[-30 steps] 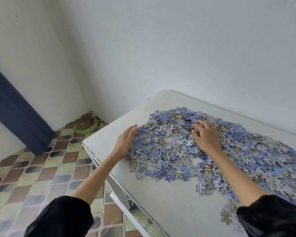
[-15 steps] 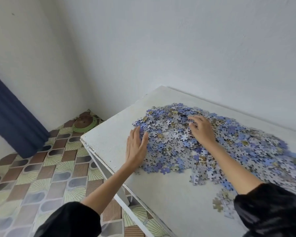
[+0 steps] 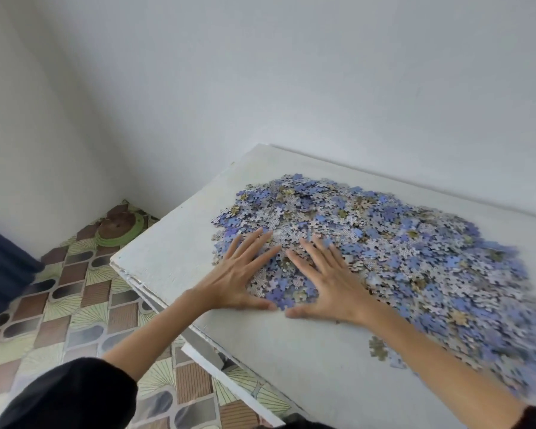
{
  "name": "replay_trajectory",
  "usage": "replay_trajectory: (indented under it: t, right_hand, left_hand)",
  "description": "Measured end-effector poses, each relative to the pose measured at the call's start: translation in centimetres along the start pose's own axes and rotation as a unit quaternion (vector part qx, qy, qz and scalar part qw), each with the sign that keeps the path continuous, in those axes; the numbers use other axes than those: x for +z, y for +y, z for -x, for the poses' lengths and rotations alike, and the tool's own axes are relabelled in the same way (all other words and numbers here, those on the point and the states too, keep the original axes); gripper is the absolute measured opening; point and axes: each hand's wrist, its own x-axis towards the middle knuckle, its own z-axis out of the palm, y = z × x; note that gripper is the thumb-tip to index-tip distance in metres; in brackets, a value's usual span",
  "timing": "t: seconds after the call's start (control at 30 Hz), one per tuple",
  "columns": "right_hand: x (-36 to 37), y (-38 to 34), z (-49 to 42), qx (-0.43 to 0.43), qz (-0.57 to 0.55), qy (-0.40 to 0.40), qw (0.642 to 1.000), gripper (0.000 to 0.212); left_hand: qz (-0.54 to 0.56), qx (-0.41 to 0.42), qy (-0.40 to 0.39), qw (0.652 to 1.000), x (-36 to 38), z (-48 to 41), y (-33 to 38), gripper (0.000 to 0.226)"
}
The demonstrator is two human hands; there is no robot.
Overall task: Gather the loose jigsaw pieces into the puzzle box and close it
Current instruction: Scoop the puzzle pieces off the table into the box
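Observation:
A wide heap of loose blue, grey and tan jigsaw pieces [image 3: 393,243] covers the right half of the white table [image 3: 180,243]. My left hand [image 3: 242,274] lies flat with fingers spread on the heap's near-left edge. My right hand [image 3: 328,283] lies flat beside it, fingers spread over the pieces, and the two thumbs almost meet at the front. Neither hand holds anything. One tan piece [image 3: 378,348] lies apart near my right forearm. No puzzle box is in view.
The table's left corner [image 3: 115,261] overhangs a patterned tiled floor [image 3: 59,305]. A brown and green round object [image 3: 118,227] sits in the room's corner. A dark blue curtain [image 3: 3,274] hangs at the left. White walls stand close behind the table.
Both hands have come together at the heap's near-left edge. The right hand moved back from the middle of the heap and flattened. The pieces at the left edge sit more tightly together.

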Motion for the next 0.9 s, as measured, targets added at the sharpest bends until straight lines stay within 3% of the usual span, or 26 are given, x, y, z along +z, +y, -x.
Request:
replay_trajectory:
  t: [0.37,0.53,0.9]
  right_hand:
    - [-0.7,0.9,-0.7,0.072,-0.045,0.067,0.994,0.092]
    - [-2.6,1.9,1.6,0.105,-0.114,0.098,0.983,0.081]
    - [-0.8,0.9,11.6,0.258,-0.064,0.096,0.959,0.092]
  left_hand:
    - [-0.003,0.074,0.021,0.997,0.1,-4.4,-1.2,0.089]
    - [0.064,0.077,0.048,0.994,-0.7,-6.4,-2.6,0.084]
    - [0.093,0.116,0.037,0.988,1.3,-13.5,-0.4,0.068]
